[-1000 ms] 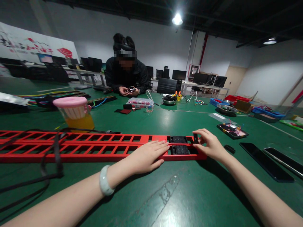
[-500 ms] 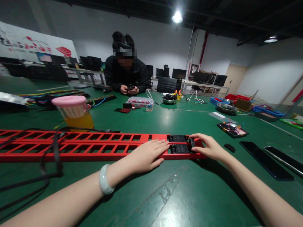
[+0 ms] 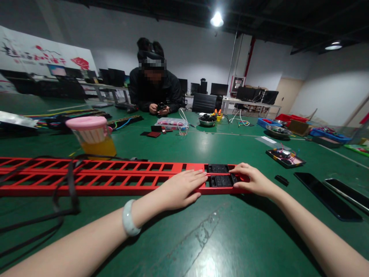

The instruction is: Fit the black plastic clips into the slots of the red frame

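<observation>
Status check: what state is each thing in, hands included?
Left hand, open, palm down on the red frame.
Right hand, pinching a small black piece.
Small black piece, at the frame's right end.
Red frame, flat on the table.
Two black blocks, in frame slots.
Black strap, draped across the frame.
Cup, pink lid on, part-filled with orange liquid.
Phones, screens dark.
Ceiling lamp, lit.

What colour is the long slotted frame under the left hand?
Red. The slotted frame shows best in the head view, the only one here.
</observation>
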